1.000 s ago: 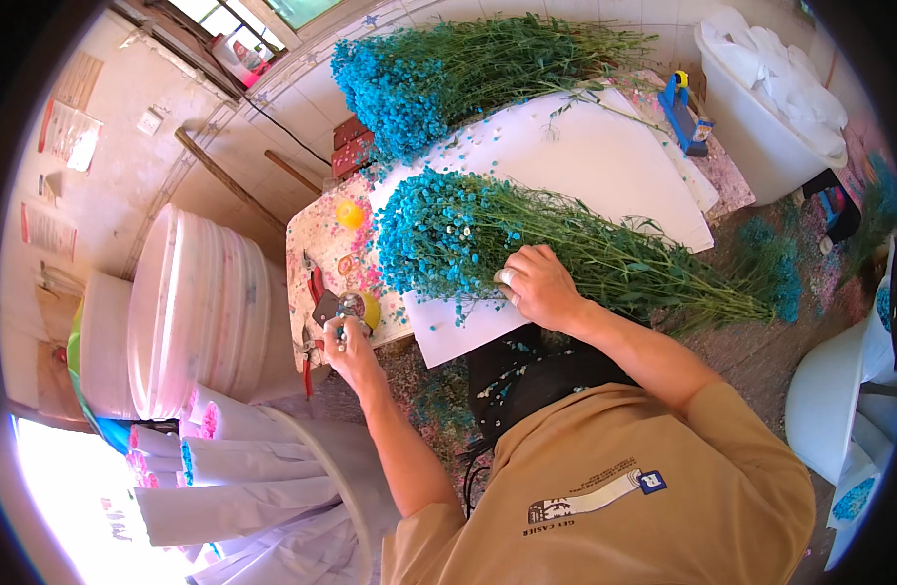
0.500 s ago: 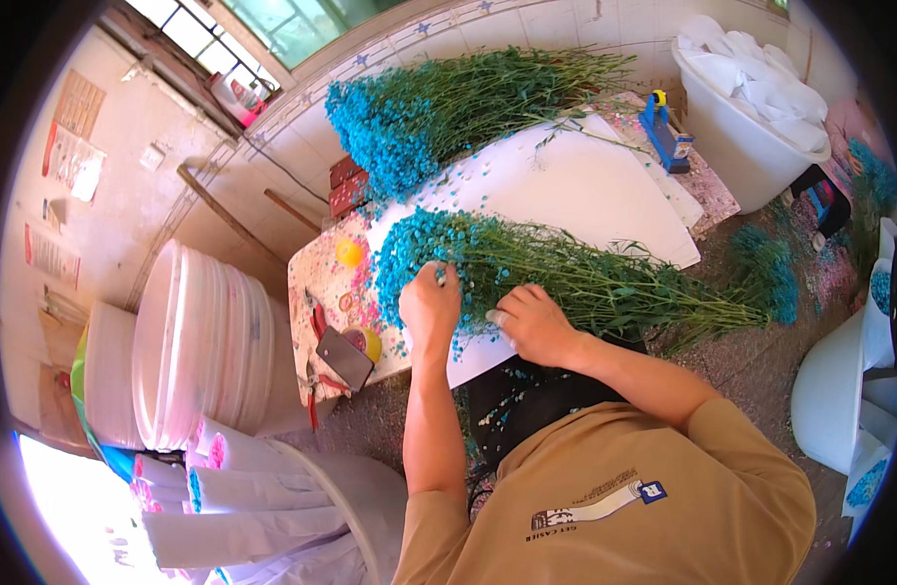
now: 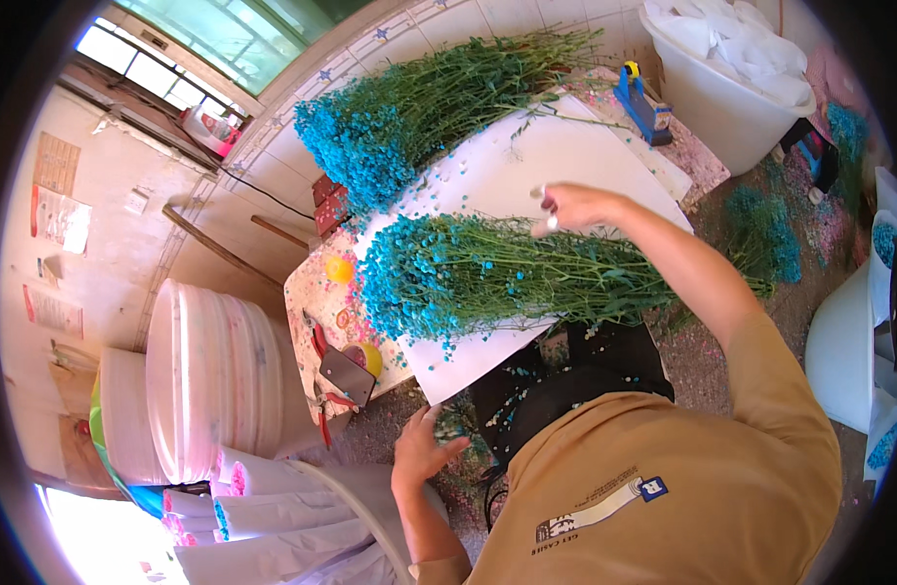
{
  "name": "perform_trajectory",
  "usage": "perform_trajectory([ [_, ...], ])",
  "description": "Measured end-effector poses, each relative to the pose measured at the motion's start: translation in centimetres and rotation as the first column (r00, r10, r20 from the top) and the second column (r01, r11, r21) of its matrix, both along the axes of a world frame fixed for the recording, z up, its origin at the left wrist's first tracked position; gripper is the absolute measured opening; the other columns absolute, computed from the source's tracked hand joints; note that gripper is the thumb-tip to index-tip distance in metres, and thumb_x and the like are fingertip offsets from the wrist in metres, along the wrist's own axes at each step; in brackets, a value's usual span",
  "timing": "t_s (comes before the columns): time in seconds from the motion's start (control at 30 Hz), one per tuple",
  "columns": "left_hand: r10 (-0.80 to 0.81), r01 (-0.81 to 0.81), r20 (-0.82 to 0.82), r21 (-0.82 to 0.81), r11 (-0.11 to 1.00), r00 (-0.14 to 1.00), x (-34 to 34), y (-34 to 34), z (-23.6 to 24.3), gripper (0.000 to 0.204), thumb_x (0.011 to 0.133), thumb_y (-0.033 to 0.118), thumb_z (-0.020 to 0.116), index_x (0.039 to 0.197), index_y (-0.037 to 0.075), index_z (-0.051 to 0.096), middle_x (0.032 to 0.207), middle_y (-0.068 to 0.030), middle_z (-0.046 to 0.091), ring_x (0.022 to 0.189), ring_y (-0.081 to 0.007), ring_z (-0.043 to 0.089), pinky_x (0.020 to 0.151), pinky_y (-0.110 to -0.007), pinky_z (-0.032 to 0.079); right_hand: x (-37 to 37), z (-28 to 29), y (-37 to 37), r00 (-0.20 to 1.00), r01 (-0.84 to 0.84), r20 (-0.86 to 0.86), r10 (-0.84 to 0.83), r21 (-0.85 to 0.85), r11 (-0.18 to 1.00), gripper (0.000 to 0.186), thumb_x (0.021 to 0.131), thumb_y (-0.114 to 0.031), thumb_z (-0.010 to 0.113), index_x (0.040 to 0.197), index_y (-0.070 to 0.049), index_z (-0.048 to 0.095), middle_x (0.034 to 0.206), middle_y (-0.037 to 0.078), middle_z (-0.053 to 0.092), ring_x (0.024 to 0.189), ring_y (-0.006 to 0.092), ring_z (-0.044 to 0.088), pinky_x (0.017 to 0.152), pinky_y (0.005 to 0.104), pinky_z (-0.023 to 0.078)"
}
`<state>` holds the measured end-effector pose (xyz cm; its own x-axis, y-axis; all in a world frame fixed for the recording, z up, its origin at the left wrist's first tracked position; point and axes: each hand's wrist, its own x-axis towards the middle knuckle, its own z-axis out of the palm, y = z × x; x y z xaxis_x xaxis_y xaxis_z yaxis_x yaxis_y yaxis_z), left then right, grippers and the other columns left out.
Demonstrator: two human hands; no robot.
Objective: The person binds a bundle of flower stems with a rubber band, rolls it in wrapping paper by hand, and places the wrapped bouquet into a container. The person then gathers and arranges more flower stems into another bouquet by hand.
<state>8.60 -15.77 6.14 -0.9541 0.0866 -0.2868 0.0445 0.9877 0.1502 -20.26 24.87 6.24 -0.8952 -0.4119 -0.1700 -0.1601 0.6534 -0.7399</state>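
A: Count on the table (image 3: 306, 290)?

B: Two bundles of blue baby's breath: near bundle (image 3: 507, 265), far bundle (image 3: 438, 115). One blue tape dispenser (image 3: 643, 109), at the far right. Two yellow discs: upper disc (image 3: 339, 270), lower disc (image 3: 372, 360).

A: Position and look of the near bundle?

B: Lies sideways on white paper (image 3: 585, 151), heads left, stems right and running past the paper's edge. Heads small, round, bright blue, densely clustered; stems green, thin, leafy, fanned loosely. Blue bits are scattered around it.

A: Hands?

B: Two. Left hand (image 3: 425, 456): empty, fingers extended, thumb apart, by the paper's lower corner; contact unclear. Right hand (image 3: 582, 208): above the stems, motion-blurred; cannot tell whether it holds anything.
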Motion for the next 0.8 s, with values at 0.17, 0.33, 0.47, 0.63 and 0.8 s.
perform_trajectory([
  [0.17, 0.267, -0.388, 0.332, 0.900, 0.198, 0.905, -5.1, 4.9, -2.1, 0.093, 0.094, 0.040, 0.074, 0.157, -0.007, 0.025, 0.144, -0.0252, 0.054, 0.129, -0.0303, 0.058, 0.109, -0.040, 0.046, 5.0, 2.5, -5.5, 0.943, -0.333, 0.039, 0.330, 0.151, 0.931, 0.097, 0.073, -0.027, 0.092, 0.147, 0.009, 0.040, 0.137, 0.030, 0.058, 0.128, 0.0334, 0.060, 0.106, 0.0417, 0.048],
  [0.33, 0.151, -0.368, 0.400, 0.908, -0.198, 0.904, -8.3, 10.3, -1.4, 0.103, 0.088, 0.040, 0.081, 0.153, -0.009, 0.018, 0.149, -0.0283, 0.044, 0.130, -0.0425, 0.056, 0.107, -0.051, 0.050, 11.0, 2.2, -2.6, 0.900, -0.239, -0.353, 0.257, 0.095, 0.966, 0.085, 0.077, -0.020, 0.087, 0.149, -0.003, 0.044, 0.123, 0.022, 0.066, 0.108, 0.0403, 0.066, 0.094, 0.0451, 0.052],
  [0.47, 0.108, -0.285, 0.313, 0.934, -0.217, 0.944, -9.2, 12.5, -1.8, 0.092, 0.089, 0.035, 0.082, 0.147, -0.014, 0.030, 0.143, -0.0273, 0.051, 0.125, -0.0402, 0.061, 0.102, -0.049, 0.053, 16.1, 5.7, -0.4, 0.745, 0.079, -0.664, 0.068, 0.189, 0.979, 0.085, 0.074, -0.014, 0.085, 0.149, -0.011, 0.047, 0.104, 0.015, 0.063, 0.089, 0.0354, 0.065, 0.079, 0.0449, 0.052],
  [0.63, 0.204, -0.186, 0.079, 0.790, 0.584, 0.976, -8.0, 11.9, -1.4, 0.046, 0.094, 0.021, 0.075, 0.125, -0.010, 0.063, 0.115, -0.0171, 0.072, 0.090, -0.0221, 0.073, 0.076, -0.032, 0.057, 19.1, 4.2, -0.6, 0.770, 0.206, -0.637, 0.025, 0.286, 0.936, 0.100, 0.072, -0.025, 0.088, 0.156, -0.014, 0.036, 0.125, 0.019, 0.056, 0.104, 0.0384, 0.060, 0.089, 0.0480, 0.047],
  [0.8, 0.388, -0.214, -0.082, 0.720, 0.659, 0.918, -7.7, 11.7, -0.7, 0.037, 0.090, 0.035, 0.076, 0.097, -0.001, 0.077, 0.079, -0.0158, 0.073, 0.070, -0.0253, 0.069, 0.067, -0.036, 0.054, 20.4, -0.3, -1.0, 0.888, -0.002, -0.431, 0.160, 0.344, 0.939, 0.096, 0.080, -0.040, 0.084, 0.157, -0.012, 0.035, 0.135, 0.027, 0.051, 0.119, 0.0440, 0.053, 0.099, 0.0508, 0.044],
])
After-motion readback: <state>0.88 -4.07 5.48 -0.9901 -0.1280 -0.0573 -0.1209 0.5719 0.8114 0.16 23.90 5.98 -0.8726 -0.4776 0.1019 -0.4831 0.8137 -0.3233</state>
